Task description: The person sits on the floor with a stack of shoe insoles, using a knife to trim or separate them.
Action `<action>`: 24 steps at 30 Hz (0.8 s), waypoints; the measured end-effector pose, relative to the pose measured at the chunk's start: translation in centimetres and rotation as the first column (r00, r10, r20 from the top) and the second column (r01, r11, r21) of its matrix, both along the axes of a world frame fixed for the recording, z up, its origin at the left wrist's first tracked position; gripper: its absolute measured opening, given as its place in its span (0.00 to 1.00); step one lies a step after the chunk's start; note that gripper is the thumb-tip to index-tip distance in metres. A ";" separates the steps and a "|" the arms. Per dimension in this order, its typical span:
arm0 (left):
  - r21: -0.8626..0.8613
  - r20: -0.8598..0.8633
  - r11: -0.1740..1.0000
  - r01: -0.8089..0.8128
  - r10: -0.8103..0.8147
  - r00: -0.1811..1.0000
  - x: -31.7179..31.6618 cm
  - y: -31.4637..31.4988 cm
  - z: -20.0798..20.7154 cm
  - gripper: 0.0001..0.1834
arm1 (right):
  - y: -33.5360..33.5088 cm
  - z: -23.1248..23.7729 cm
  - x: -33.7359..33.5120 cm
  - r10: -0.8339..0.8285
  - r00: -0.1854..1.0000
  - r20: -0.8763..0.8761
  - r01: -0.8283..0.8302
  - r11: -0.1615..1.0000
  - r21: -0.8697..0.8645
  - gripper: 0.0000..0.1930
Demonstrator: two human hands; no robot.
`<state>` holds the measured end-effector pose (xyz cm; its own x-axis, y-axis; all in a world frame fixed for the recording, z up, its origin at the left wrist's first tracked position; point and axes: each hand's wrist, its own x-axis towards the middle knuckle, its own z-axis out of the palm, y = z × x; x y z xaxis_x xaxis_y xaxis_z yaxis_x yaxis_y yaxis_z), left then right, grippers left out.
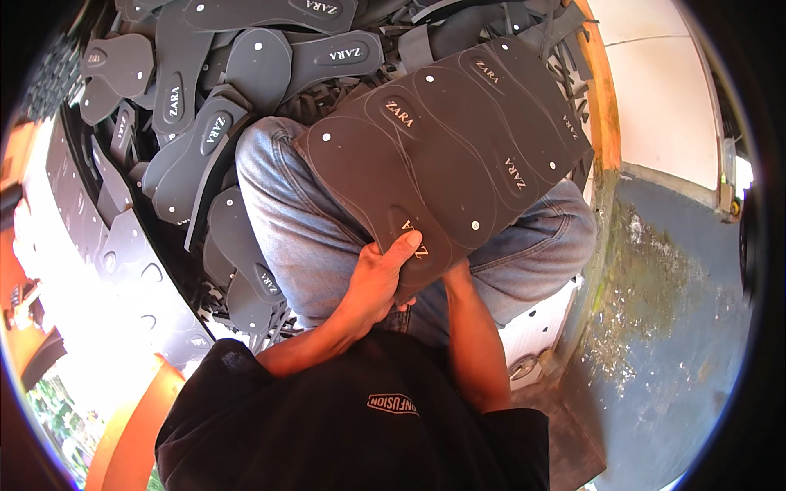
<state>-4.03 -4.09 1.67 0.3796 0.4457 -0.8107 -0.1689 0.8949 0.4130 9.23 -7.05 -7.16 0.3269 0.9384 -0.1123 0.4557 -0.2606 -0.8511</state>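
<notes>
A dark grey foam sheet of shoe soles (446, 151), with sole outlines pressed into it and small white dots, lies tilted across my lap. My left hand (381, 274) grips its near corner, the thumb flat on top and the fingers curled beneath. Only the wrist and a little of my right hand (457, 274) show at the near edge. The rest goes under the sheet, so its fingers are hidden. Both crossed legs, in blue jeans (282, 221), sit below the sheet.
Loose cut-out soles (192, 159) and dark foam offcuts (315, 102) heap up at the left and far side. More sole sheets (135, 274) lie in bright light at the far left. A wooden edge (604, 98) and a stained blue-grey surface (671, 286) are on the right.
</notes>
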 end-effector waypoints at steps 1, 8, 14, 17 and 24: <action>0.004 0.005 1.000 -0.016 0.016 1.000 -0.1 0.1 0.1 0.19 | 0.2 -0.2 0.2 0.007 1.000 0.000 -0.007 1.000 -0.004 0.19; -0.039 -0.004 0.999 -0.008 0.008 1.000 -1.0 0.3 0.5 0.19 | 2.1 -0.6 1.3 0.044 0.999 0.028 -0.043 0.998 -0.034 0.19; -0.046 0.003 0.999 -0.011 0.011 1.000 -1.5 0.4 0.6 0.19 | 3.5 -0.6 1.8 0.081 0.996 0.047 -0.078 0.995 -0.054 0.19; -0.045 -0.008 0.999 0.009 -0.010 1.000 -1.7 0.5 0.8 0.19 | 3.8 -0.6 1.6 0.094 0.994 0.048 -0.091 0.994 -0.063 0.19; -0.058 -0.003 0.998 0.019 -0.019 1.000 -2.1 0.6 1.1 0.18 | 5.1 -0.6 1.5 0.125 0.990 0.072 -0.118 0.989 -0.091 0.19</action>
